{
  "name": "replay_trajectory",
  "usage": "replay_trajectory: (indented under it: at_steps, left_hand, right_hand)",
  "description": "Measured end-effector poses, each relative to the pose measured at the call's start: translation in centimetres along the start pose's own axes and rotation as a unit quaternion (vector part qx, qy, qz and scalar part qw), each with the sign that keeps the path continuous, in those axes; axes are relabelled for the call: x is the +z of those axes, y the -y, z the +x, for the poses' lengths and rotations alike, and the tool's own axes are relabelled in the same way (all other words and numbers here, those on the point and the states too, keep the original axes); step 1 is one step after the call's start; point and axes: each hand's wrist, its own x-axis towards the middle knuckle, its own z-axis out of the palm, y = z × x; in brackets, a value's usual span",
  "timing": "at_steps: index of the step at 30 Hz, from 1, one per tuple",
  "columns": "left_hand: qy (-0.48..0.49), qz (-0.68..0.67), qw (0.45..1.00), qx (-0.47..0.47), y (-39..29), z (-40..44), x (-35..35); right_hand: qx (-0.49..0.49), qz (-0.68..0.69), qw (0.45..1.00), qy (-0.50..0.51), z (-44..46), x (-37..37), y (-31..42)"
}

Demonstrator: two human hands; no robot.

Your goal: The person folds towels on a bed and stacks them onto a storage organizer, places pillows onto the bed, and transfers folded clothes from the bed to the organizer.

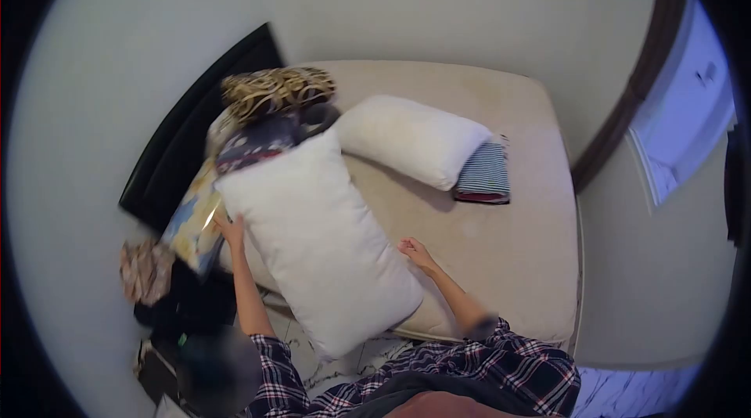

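Observation:
A large white pillow [321, 246] lies slanted across the near left part of the bed, its lower end over the bed's edge. My left hand [229, 228] is at the pillow's left edge, fingers apart, beside a yellow and blue floral packet or cushion [192, 218]. Near the pillow's right edge, above the bare mattress [508, 261], is my right hand [416, 252], its fingers curled; whether it holds anything is too small to tell. Farther back rests a second white pillow [415, 136], partly over a striped folded cloth [483, 173].
A black headboard [199, 124] stands at the left. Beside it are a brown patterned bundle [278, 91] and dark folded cloths [262, 140]. Crumpled beige cloth [145, 269] and dark items [184, 304] lie left of the bed. A doorway [684, 105] opens at the right.

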Motion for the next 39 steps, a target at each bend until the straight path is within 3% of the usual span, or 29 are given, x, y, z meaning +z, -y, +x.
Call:
replay_trajectory:
  at_steps: [1,2,3,4,5,6,7,9,11,16,23,25,26,27,29,37,38,39]
  left_hand:
    - [0.061,0.132,0.989,-0.032,-0.7,-2.0,2.4]
    - [0.127,0.217,0.966,0.061,2.3,-4.4,5.7]
    - [0.263,0.255,0.926,0.092,5.2,-6.6,10.8]
    - [0.346,0.199,0.901,0.167,6.3,-11.2,14.5]
    - [0.470,0.246,0.848,-0.012,-3.6,-17.1,12.1]
    - [0.438,0.284,0.851,0.051,-3.8,-20.4,13.8]
    - [0.407,0.315,0.850,0.111,-3.3,-22.4,15.3]
    - [0.458,0.332,0.817,0.112,-4.7,-24.7,17.9]
    - [0.499,0.353,0.784,0.110,-5.2,-25.5,19.0]
    - [0.467,0.391,0.783,0.128,-4.7,-24.2,23.5]
    - [0.474,0.403,0.774,0.114,-6.1,-22.9,25.8]
    - [0.484,0.405,0.768,0.106,-6.3,-22.8,26.2]
    - [0.483,0.409,0.767,0.107,-6.3,-22.9,26.4]
    - [0.489,0.408,0.765,0.096,-7.1,-23.1,26.4]
    - [0.491,0.407,0.765,0.093,-6.7,-22.3,26.8]
    - [0.477,0.394,0.779,0.104,-7.6,-22.7,26.3]
    - [0.479,0.389,0.780,0.102,-7.6,-22.8,26.1]
    - [0.471,0.376,0.791,0.107,-7.8,-22.9,25.9]
  right_hand:
    - [0.045,-0.022,0.997,-0.064,-0.3,-1.8,0.4]
    - [0.094,-0.045,0.986,-0.127,-2.2,-2.9,0.9]
    - [0.096,-0.032,0.975,-0.198,-1.7,-5.3,-0.9]
    - [0.098,-0.018,0.959,-0.266,-1.5,-7.5,-3.3]
    - [0.168,0.011,0.940,-0.298,-2.4,-9.4,-3.0]
    - [0.233,0.045,0.916,-0.324,-2.9,-11.6,-2.6]
    - [0.240,0.052,0.909,-0.336,-2.9,-12.8,-2.7]
    - [0.246,0.139,0.873,-0.398,-2.4,-15.8,-3.6]
    - [0.263,0.188,0.863,-0.389,-0.7,-18.6,-7.0]
    - [0.308,0.270,0.832,-0.373,10.3,-23.7,-8.7]
    - [0.227,0.413,0.748,-0.466,21.5,-26.8,-12.2]
    - [0.045,0.576,0.650,-0.493,24.0,-27.4,-14.3]
    - [0.107,0.575,0.568,-0.579,23.9,-26.9,-11.9]
    - [0.138,0.562,0.538,-0.613,22.9,-26.6,-7.4]
    - [0.081,0.587,0.609,-0.528,22.9,-27.0,-8.7]
    - [0.085,0.440,0.629,-0.635,21.6,-26.4,-6.7]
    - [0.148,0.413,0.615,-0.655,20.3,-25.7,-6.7]
    - [0.145,0.408,0.618,-0.657,19.2,-25.0,-7.1]
